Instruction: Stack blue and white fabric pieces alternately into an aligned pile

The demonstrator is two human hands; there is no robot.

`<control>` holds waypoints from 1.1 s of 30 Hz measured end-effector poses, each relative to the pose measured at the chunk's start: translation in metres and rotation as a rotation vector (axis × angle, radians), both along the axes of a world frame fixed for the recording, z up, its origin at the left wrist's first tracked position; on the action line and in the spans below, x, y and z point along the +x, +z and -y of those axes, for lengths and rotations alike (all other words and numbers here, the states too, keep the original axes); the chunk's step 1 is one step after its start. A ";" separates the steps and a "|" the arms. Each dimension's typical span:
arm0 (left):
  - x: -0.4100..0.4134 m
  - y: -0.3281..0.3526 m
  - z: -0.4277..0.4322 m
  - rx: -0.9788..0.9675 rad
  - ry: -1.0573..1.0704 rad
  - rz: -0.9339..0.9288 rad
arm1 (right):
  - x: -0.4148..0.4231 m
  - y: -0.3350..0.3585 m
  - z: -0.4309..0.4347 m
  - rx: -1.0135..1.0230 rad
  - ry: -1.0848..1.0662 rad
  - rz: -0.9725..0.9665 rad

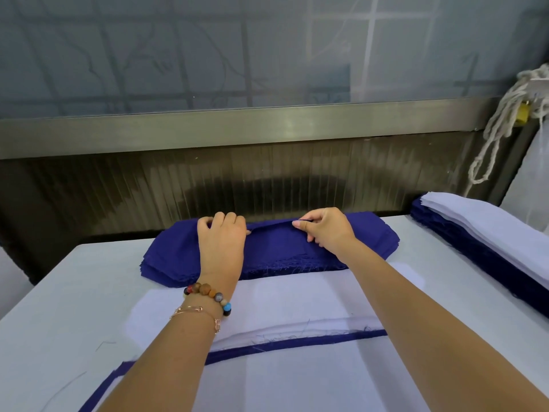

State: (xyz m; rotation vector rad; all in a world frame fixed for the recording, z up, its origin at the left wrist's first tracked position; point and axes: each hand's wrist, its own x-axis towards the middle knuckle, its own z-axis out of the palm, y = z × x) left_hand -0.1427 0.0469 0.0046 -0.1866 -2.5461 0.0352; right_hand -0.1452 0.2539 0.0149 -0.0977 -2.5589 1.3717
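A thick pile of dark blue fabric pieces (178, 257) lies across the far middle of the table. My left hand (221, 239) rests on top of it with fingers curled at the far edge. My right hand (323, 228) pinches the far edge of the top blue piece (276, 242), which is lifted slightly into a ridge. Nearer to me lies a pile of white fabric (282, 304), and under it at the front a mixed pile shows a blue edge (297, 341) beneath a white top layer.
At the right edge of the table sits a tall stack with blue pieces below and white pieces on top (490, 242). A dark ribbed wall panel (267, 179) runs behind the table. White cords (502, 126) hang at the far right.
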 end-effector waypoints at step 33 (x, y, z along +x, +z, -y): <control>0.018 0.000 0.129 1.046 0.128 0.096 | 0.042 0.004 -0.112 0.152 -0.392 0.102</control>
